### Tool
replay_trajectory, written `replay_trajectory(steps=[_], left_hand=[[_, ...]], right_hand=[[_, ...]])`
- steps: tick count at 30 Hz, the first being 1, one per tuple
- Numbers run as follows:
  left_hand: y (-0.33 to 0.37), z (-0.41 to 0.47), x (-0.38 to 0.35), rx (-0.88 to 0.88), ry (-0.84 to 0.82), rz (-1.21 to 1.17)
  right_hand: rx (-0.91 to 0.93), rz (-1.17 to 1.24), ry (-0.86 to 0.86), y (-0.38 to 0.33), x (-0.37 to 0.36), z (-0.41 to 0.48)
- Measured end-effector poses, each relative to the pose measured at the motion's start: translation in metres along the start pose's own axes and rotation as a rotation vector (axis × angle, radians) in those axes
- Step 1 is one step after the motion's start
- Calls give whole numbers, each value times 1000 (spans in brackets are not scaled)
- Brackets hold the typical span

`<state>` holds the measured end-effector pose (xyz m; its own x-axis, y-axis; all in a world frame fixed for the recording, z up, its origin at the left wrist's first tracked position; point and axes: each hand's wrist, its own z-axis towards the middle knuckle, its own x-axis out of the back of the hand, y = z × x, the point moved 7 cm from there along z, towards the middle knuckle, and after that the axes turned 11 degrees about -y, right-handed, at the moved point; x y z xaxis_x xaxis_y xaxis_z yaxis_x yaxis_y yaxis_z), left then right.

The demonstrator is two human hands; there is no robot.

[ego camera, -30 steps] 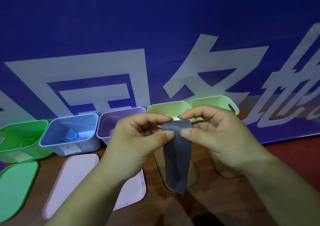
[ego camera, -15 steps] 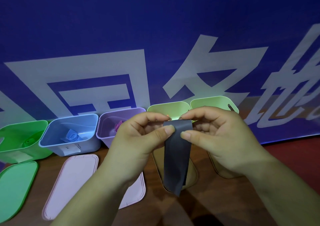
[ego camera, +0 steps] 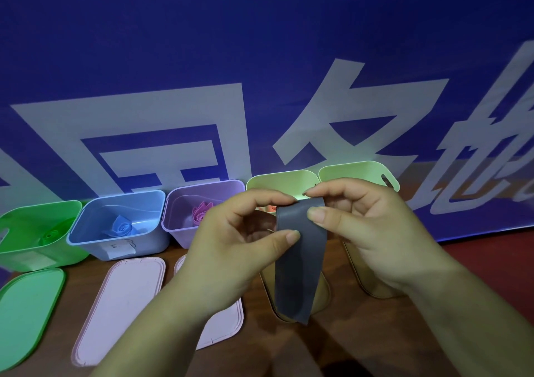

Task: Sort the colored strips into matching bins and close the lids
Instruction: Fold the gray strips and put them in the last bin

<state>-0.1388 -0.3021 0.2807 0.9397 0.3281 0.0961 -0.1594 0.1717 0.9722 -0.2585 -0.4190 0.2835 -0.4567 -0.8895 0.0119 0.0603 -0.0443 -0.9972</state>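
Over table point(ego camera: 361, 347), left hand point(ego camera: 231, 249), right hand point(ego camera: 372, 232) pinch hanging grey strip point(ego camera: 297, 275).

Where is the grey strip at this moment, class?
In the head view the grey strip hangs at centre, its top end pinched between the left hand and right hand, in front of the yellow bin and yellow lid.

Blue banner point(ego camera: 260, 44): white character, perhaps 名; bin label point(ego camera: 120, 250) unreadable.

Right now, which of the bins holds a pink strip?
The purple bin, third from the left; the blue bin beside it holds a blue roll.
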Motion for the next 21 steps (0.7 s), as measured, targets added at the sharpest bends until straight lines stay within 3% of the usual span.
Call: replay_trajectory(steps=[15, 21], left_hand=[[-6, -1, 1, -8, 41, 42], [-7, -2, 0, 0, 34, 117]], right_hand=[[-141, 302, 106, 18, -5, -3], [-192, 299, 120, 20, -4, -6]])
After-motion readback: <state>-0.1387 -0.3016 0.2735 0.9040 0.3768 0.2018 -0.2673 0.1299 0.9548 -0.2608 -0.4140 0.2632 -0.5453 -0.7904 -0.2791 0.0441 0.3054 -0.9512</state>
